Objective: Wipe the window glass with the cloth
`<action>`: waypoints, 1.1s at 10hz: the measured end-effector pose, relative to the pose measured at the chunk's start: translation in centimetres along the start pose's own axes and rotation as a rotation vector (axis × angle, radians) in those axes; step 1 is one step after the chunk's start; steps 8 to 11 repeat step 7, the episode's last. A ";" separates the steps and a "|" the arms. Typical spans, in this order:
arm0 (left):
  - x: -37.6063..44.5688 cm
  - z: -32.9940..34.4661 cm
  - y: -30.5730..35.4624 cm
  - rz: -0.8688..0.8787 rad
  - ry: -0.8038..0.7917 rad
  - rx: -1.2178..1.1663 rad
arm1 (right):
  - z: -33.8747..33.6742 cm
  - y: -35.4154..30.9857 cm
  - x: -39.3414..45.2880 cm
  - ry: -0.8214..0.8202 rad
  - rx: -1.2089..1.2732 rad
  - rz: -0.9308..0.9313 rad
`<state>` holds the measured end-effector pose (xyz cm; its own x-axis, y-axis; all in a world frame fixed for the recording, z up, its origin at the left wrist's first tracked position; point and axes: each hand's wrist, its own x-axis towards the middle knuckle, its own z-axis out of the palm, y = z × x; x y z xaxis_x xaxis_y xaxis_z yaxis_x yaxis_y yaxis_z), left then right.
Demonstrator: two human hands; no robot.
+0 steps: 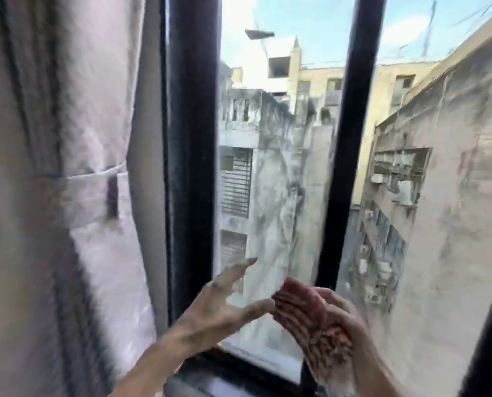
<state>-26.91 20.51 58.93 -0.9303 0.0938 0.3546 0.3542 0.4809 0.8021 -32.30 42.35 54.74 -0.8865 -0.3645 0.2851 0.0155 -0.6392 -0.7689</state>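
At the bottom of the frame, the left hand (210, 313) is spread open with fingers apart, holding nothing, its thumb tip close to the cloth. Just right of it, the right hand (345, 319) cups a bunched reddish cloth (310, 319) against its palm, low centre. Behind both hands stands the window glass (273, 181), set between black frame bars (193, 138). A pale curtain (61, 167) fills the left side. Beyond the glass are weathered buildings (439, 181) and sky.

A dark window sill (210, 371) ran along the near bottom of the black frame (194, 156); nothing discernible lay on it.
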 end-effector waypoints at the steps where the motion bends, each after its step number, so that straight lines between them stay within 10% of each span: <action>1: -10.4 -1.5 -7.2 -0.278 0.008 -0.305 | 3.0 10.9 -4.3 -0.168 0.139 0.459; 3: -31.3 -1.6 -20.7 -0.774 0.369 -0.393 | 6.3 31.4 -12.6 -0.025 -0.112 1.118; 6: -48.6 4.7 -37.1 -1.368 0.645 -0.346 | 2.2 53.7 -23.8 0.310 -0.382 1.400; 11: -51.0 6.4 -40.0 -1.465 0.533 -0.357 | 1.7 56.0 -26.0 0.272 -0.525 1.436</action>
